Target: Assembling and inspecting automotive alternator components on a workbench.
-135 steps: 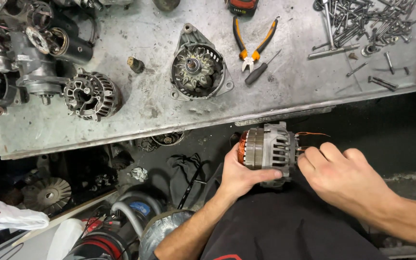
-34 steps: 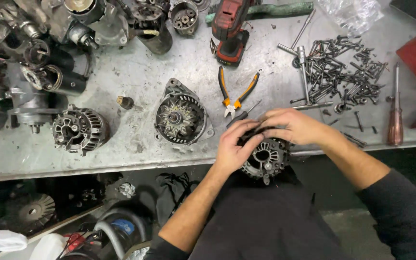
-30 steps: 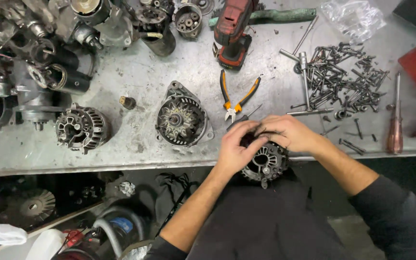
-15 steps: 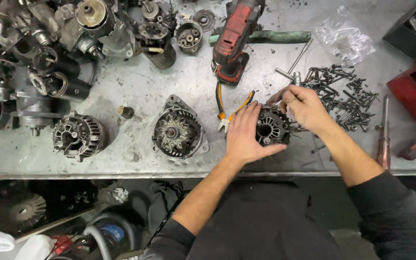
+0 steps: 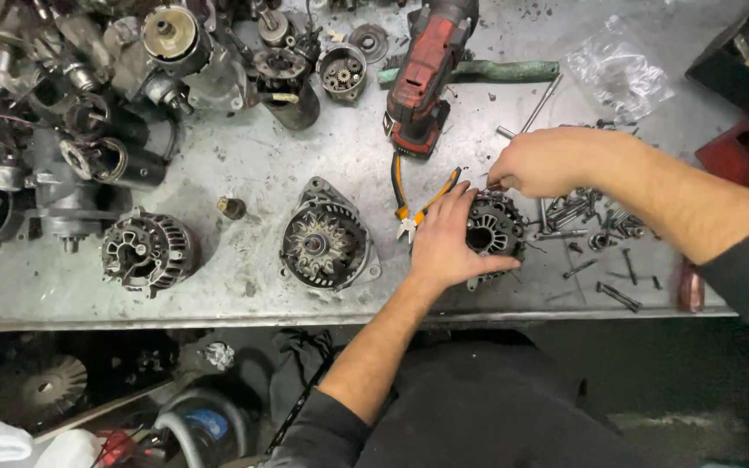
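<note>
Left hand (image 5: 446, 247): lies flat on the bench (image 5: 218, 165) against the left side of the alternator (image 5: 494, 232), fingers spread around the housing, thumb along its lower edge, clamping it in place
Right hand (image 5: 541, 161): reaches in from the right over the alternator's upper edge, fingers pinched together at the rim; whether they pinch a small part, I cannot tell
Alternator position: sits near the front edge of the bench, just right of the orange-handled pliers (image 5: 418, 204) and left of the loose bolts (image 5: 591, 217)
Doing it well: my judgement is that the left hand should press the housing down firmly so it cannot turn while the right works at the rim, and small parts should be kept clear of the bolt scatter
Facing: open round end up toward the camera, vents and centre bore showing
Long axis: the shaft line stands roughly upright from the bench
Neighbours: another opened housing (image 5: 327, 245) lies well to the left, a red cordless driver (image 5: 426, 74) beyond the pliers
</note>
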